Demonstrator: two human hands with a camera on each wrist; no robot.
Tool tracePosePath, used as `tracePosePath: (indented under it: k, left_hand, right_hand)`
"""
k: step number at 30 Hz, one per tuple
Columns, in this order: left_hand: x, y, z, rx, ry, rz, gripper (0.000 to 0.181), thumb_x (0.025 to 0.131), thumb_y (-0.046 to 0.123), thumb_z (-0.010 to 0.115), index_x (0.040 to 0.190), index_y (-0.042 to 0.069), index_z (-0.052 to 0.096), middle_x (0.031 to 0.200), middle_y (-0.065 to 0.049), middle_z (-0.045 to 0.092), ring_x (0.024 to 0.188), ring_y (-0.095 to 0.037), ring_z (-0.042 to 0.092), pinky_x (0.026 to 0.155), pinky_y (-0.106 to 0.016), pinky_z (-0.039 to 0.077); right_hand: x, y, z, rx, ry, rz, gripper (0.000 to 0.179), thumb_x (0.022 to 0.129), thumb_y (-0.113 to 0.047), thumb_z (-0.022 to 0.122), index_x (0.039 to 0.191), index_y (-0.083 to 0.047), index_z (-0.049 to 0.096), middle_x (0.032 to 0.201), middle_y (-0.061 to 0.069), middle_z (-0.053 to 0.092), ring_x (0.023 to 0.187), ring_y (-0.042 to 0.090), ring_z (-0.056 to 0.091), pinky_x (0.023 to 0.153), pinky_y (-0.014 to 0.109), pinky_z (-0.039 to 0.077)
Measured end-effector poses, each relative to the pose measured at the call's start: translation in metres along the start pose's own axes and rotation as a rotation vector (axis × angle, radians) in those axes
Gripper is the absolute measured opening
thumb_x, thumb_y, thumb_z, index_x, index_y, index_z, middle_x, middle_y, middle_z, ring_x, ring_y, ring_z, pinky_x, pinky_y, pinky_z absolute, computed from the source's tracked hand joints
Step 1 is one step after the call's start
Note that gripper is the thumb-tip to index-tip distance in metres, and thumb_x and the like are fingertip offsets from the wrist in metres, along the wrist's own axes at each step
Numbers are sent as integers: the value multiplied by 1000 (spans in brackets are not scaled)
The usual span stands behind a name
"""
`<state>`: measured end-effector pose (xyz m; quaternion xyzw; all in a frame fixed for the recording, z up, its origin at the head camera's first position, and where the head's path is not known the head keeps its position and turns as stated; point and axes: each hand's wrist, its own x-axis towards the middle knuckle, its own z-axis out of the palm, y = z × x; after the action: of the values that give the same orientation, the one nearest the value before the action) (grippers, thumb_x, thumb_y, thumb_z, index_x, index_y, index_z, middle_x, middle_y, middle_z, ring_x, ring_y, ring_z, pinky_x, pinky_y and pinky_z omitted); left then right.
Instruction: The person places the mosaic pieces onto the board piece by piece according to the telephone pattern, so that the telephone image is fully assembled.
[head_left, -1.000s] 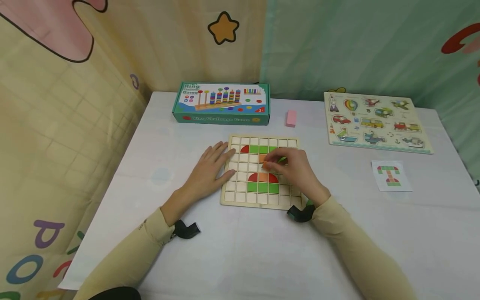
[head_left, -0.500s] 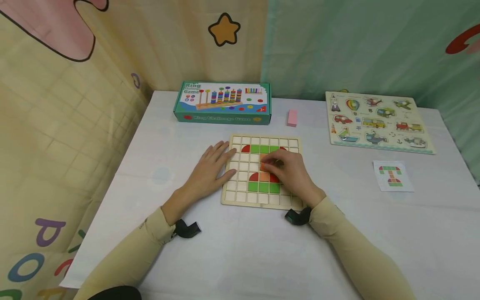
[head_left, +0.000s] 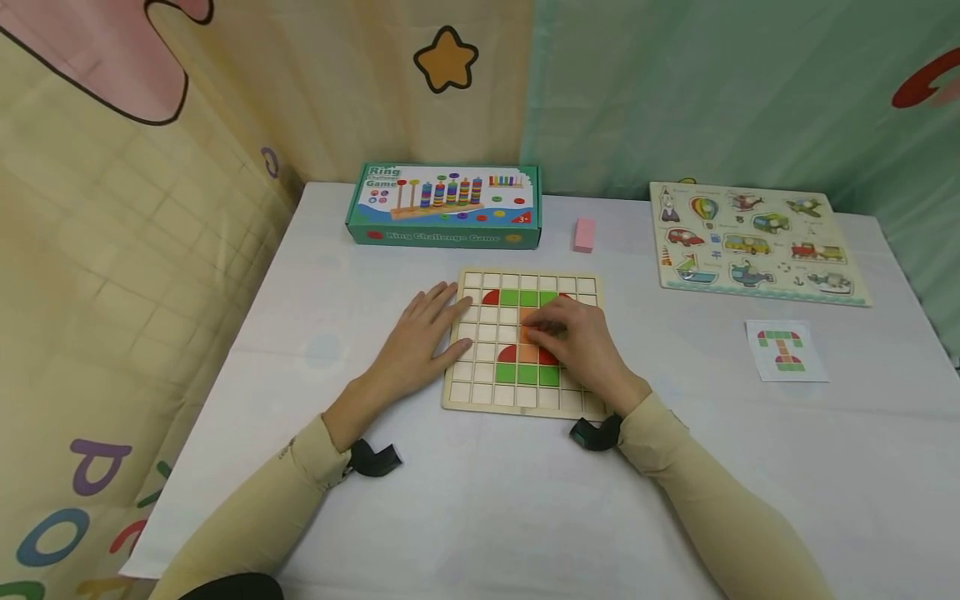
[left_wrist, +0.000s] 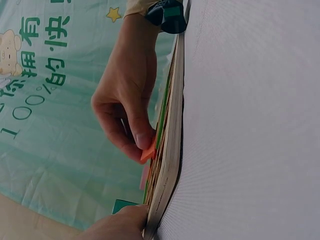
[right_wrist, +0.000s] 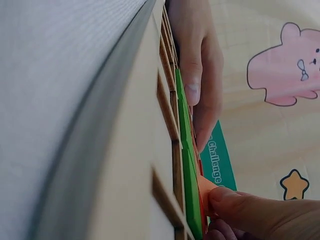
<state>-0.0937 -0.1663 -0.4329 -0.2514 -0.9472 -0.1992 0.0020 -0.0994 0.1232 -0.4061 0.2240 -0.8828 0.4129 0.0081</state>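
Note:
A wooden grid board point(head_left: 483, 333) lies on the table with green square tiles point(head_left: 527, 375), red quarter-round tiles point(head_left: 507, 354) and orange tiles in its cells. My right hand point(head_left: 588, 346) pinches an orange square tile point(left_wrist: 147, 152) between thumb and finger, over the column between the upper green row and the lower red pieces. In the left wrist view that tile stands tilted at the board's surface; whether it sits in its cell I cannot tell. My left hand point(head_left: 405, 354) rests with spread fingers at the board's left edge, holding nothing. The right hand hides part of the board's right side.
At the right lies a card point(head_left: 786, 373) printed with a red, green and orange pattern. Behind it is a vehicle picture puzzle point(head_left: 780, 237). A green Ring Challenge Game box point(head_left: 442, 239) and a pink block point(head_left: 584, 236) stand beyond the board.
My right hand has shifted slightly left and toward me, bringing the orange tile down to the column between the other orange tiles. My left hand has stayed in place.

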Motion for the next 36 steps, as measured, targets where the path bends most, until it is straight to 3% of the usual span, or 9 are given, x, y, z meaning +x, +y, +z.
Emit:
tracePosePath:
  k: [12,25,36]
  left_hand:
    - [0,0,-1,9,2,-3,68,105,46,58,162,12,41,173,-14,28,164,-31,17,133,-54,13]
    - [0,3,-1,-2,-9,-11,67,105,45,58,162,12,42,173,-14,28,164,-31,17,134,-53,13]
    - [1,3,-2,0,-4,-8,67,105,45,58,162,12,42,173,-14,28,163,-31,18,133,-54,13]
  right_hand:
    - [-1,2,1,-64,66,1,18,93,-6,80,111,-3,78,107,9,73,93,23,74,84,41,63]
    - [-4,-3,-4,-94,-16,4,17,93,-9,81,111,-7,80,106,6,78,99,22,71,90,41,60]
    - [-27,-8,-20,-114,-64,-30,17,93,-10,81,110,-9,80,102,2,77,93,16,72,85,38,62]
